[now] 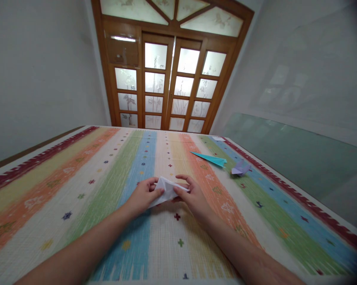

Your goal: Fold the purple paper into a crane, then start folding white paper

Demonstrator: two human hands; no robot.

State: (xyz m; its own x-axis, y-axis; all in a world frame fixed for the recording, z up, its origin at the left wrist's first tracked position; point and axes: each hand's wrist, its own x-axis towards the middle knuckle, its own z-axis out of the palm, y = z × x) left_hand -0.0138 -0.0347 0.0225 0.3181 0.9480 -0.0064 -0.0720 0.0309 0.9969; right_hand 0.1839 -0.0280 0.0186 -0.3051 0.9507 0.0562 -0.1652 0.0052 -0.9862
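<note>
A piece of folded white paper (pixel 168 191) is held up between my two hands over the middle of the striped cloth. It has a pointed peak at the top and a flap stretching to the right. My left hand (pixel 145 194) pinches its left side, thumb on the near face and fingers behind. Its right side is gripped by my right hand (pixel 191 194), with the thumb pressed on the near face and the index finger raised over the top edge. The fingers behind the paper are partly hidden.
A turquoise paper plane (pixel 211 159) lies beyond my right hand, and a purple folded paper piece (pixel 240 169) is beside it. The striped tablecloth (pixel 107 206) covers the table. Wooden doors with glass panes (pixel 170 79) stand behind, between pale walls.
</note>
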